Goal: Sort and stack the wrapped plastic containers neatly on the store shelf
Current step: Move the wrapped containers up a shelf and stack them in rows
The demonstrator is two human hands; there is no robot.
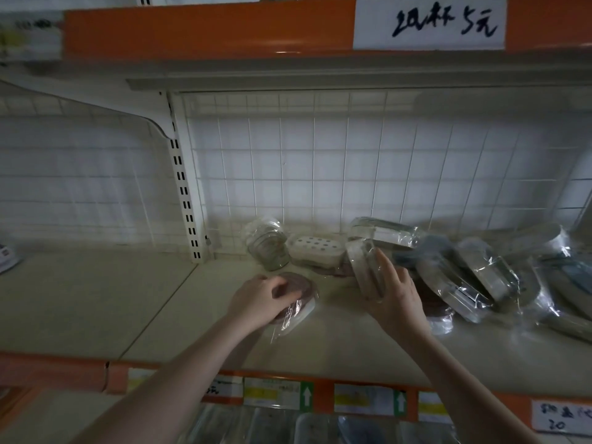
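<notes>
Far left, the shelf (96,293) is bare to its orange front edge, w/ a seam running diagonally back; plenty of open room there. Our left hand (256,301) rests on top of a flat round wrapped container w/ a brown lid (299,294), fingers curled over its near-left rim, grip pinching the wrap and lid edge. That container lies flat on the shelf, well clear of the front edge. Behind it, near the grid back wall, stand 1 wrapped glass jar (268,248) and 1 white perforated soap dish (315,251), just beside each other. Our right hand (395,293) holds 1 wrapped white-rimmed container (365,270) tilted on edge, fingers straight along its right face, thumb hidden, so we cannot tell how tight the grip is. Right of it, a loose pile of wrapped containers (464,280) leans and overlaps toward the far right; we count at least 4, exact no. unclear. Price labels (365,400) line the front edge below.
</notes>
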